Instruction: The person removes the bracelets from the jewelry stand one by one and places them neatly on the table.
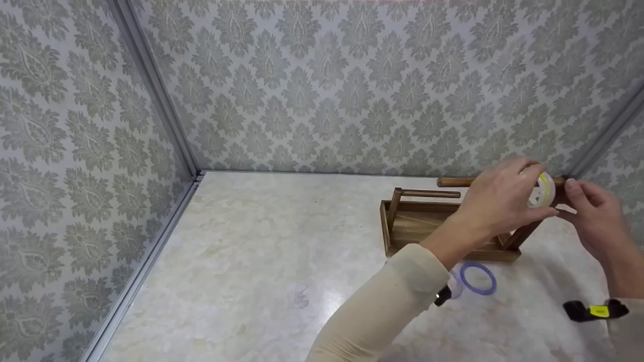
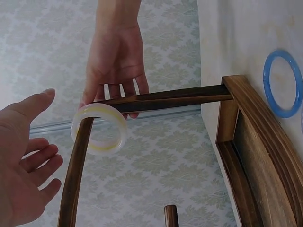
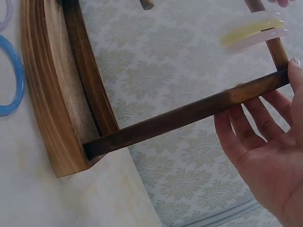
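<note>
A wooden bangle stand (image 1: pixel 417 229) has a tray base, upright posts and two horizontal bars. Pale bangles, whitish and yellow (image 2: pixel 101 127), hang round the upper bar near its right-hand end. My right hand (image 3: pixel 270 151) holds the post that carries this bar, thumb near the top corner and fingers behind it. Beside the bangles, my left hand (image 2: pixel 23 165) has its fingers spread and loosely bent, apart from them in the left wrist view. In the head view the left hand (image 1: pixel 503 193) hides part of the upper bar.
On the table in front of the tray lie a blue bangle (image 1: pixel 464 278) and a pale lilac bangle (image 1: pixel 457 285), the latter partly hidden by the left sleeve. The shorter lower bar (image 1: pixel 430 193) ends freely. Patterned walls (image 1: pixel 322 90) enclose the marbled table (image 1: pixel 251 261).
</note>
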`<state>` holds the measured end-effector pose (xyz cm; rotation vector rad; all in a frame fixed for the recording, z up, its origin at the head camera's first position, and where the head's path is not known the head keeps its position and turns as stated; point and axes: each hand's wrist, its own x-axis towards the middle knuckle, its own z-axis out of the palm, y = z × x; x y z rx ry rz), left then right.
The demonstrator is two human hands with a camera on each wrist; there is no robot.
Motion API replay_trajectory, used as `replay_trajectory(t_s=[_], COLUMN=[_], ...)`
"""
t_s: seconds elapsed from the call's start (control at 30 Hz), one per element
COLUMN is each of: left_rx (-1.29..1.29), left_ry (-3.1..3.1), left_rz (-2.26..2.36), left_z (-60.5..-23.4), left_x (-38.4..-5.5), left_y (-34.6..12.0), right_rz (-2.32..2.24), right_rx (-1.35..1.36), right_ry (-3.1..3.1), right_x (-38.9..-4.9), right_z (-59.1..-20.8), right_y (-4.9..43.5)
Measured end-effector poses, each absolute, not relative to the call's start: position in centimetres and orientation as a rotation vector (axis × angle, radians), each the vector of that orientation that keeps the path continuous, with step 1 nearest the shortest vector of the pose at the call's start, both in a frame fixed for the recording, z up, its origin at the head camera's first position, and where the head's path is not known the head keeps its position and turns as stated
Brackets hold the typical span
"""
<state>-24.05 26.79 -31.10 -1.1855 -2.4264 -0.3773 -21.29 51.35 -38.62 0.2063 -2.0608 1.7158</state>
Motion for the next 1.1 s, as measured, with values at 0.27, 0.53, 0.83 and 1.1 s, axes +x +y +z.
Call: replay_trajectory(t_s=[0.27, 0.53, 0.83, 1.1], left_rx=[-1.115, -1.051, -0.947, -0.937], left_ry=[-2.572, -2.614, -2.613, -2.616], left_rz=[-0.324, -0.270, -0.271, -0.287], left_z=[-31.2, -31.6, -32.1, -32.2], left_x=[-25.0, -25.2, -24.9, -25.2], left_y=[28.2, 29.1, 29.8, 29.8], right_rz=[1.818, 1.812, 1.810, 1.886], right_rx=[0.228, 0.206, 0.208, 0.239], right_ry=[-2.005, -1.974, -1.939, -1.886], right_x=[-21.7, -21.7, -21.7, -21.8], right_z=[-38.7, -38.9, -39.0, -39.1], right_y=[51.2, 51.1, 51.0, 51.1])
